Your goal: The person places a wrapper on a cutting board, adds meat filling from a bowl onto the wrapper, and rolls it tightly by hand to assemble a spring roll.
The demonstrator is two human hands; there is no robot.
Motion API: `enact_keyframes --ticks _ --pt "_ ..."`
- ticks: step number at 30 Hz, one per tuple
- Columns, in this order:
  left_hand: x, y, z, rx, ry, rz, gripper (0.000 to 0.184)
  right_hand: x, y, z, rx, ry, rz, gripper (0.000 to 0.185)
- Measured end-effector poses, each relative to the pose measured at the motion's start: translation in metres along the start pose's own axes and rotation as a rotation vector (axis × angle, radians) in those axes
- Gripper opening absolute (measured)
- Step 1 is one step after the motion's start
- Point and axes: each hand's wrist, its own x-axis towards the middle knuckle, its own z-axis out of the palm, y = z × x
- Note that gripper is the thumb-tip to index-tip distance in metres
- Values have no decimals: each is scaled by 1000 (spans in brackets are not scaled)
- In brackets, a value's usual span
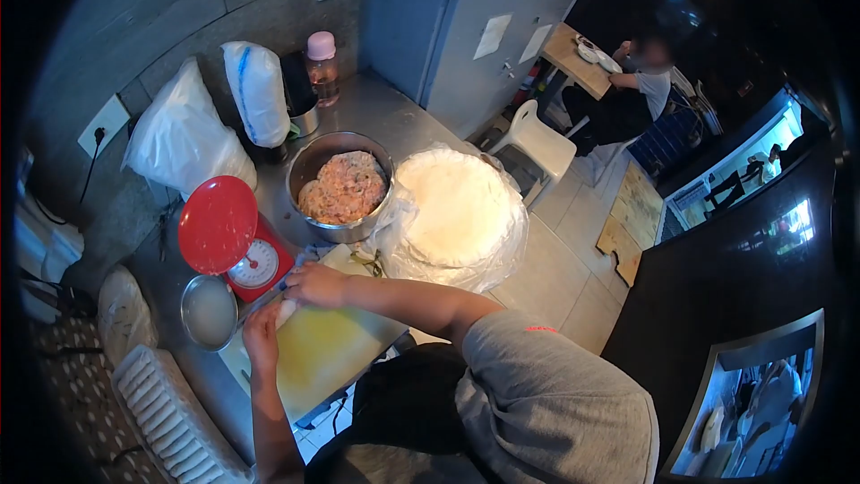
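Observation:
Above the far-left part of the yellowed cutting board (333, 350), a small white spring roll (286, 312) shows between my hands. My left hand (261, 332) has its fingers curled round the near end. The fingers of my right hand (318, 285) close at the far end, partly hiding it. A metal bowl of cloudy liquid (210, 312) stands just left of my hands. Beyond the board is a steel pot (301, 158) with pinkish ground meat filling (346, 188). Right of it lies a stack of round white wrappers (457, 202) in clear plastic.
A red dial scale (254, 262) stands behind my hands. At the lower left, a tray (148, 360) carries rows of white rolls. White plastic bags (190, 139) and a pink-capped bottle (322, 72) line the wall. Farther right, a person (640, 90) sits at a wooden table (573, 58).

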Motion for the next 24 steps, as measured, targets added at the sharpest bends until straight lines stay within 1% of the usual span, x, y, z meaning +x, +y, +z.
enact_keyframes --ticks 2,5,8,11,14,17,20,23,24 --pt "-2 -4 4 12 38 -41 25 1 1 0 0 -20 9 23" --pt "-15 17 -3 268 171 119 33 2 7 10 -63 33 -20 25" --pt "-28 7 2 294 140 109 39 -1 -1 -5 -70 13 -65 30" --pt "-33 -8 8 280 119 99 40 -2 -4 -6 -89 -23 -63 31" --pt "-31 -9 8 244 107 103 39 -6 -3 6 -133 98 -76 31" --pt "-33 -9 5 275 65 76 39 -8 -6 7 -140 65 -58 29" --pt "-45 10 -1 265 -75 94 38 -26 -14 0 -96 -103 -46 27" --pt "-67 35 0 157 -133 74 38 -63 -29 -6 -55 -95 -128 27" --pt "-71 46 -3 137 -179 60 39 -68 -29 -10 -22 -97 -121 27"
